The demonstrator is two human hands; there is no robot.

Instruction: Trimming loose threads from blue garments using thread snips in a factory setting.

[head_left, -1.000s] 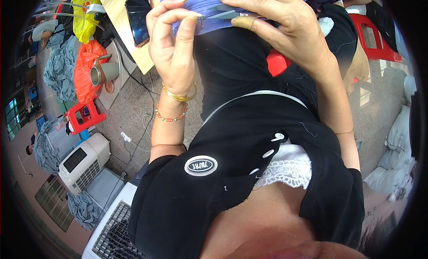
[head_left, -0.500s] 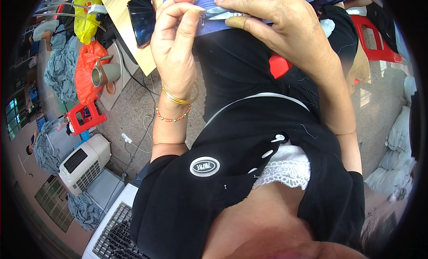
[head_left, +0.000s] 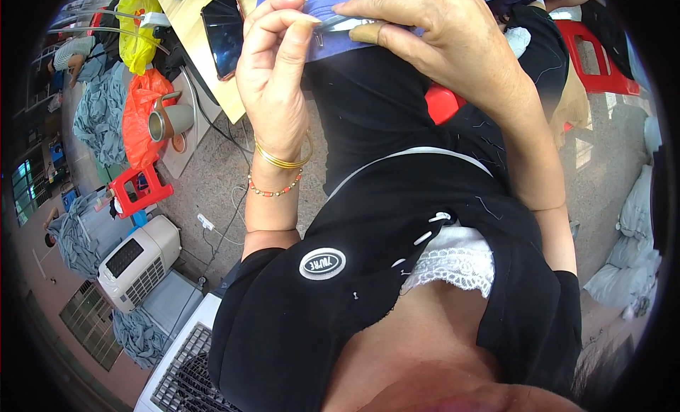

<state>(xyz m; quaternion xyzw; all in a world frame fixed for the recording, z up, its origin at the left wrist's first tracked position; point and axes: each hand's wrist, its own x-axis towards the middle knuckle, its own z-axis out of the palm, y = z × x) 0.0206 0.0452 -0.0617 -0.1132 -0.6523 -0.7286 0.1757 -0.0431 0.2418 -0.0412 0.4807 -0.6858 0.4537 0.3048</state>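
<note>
Blue ribbed cloth [head_left: 336, 54] lies over my lap and the table edge, at the top. My left hand [head_left: 276, 75], with gold bangles and a beaded bracelet, is pinched at thumb and forefinger beside the cloth. What is between those fingertips is too small to make out. A small metal pin-like piece [head_left: 319, 41] shows just below them. My right hand [head_left: 453, 47] grips a narrow silvery pointed tool [head_left: 343, 24] between thumb and fingers. Its tip reaches to my left fingertips. A tan cover [head_left: 365, 34] wraps the right thumb's end. The tool's handle is hidden in my palm.
A dark phone [head_left: 223, 36] lies on the light wooden tabletop [head_left: 188, 19] at left. Beyond are a yellow bag [head_left: 137, 40], a red bag [head_left: 145, 118], a mug [head_left: 173, 121], a red stool [head_left: 142, 192] and a white air cooler [head_left: 142, 260]. Cables run across the floor.
The silvery tool has tilted, and its tip has come closer to my left fingertips. My left hand has shifted slightly left and down. Both hands keep their pinch.
</note>
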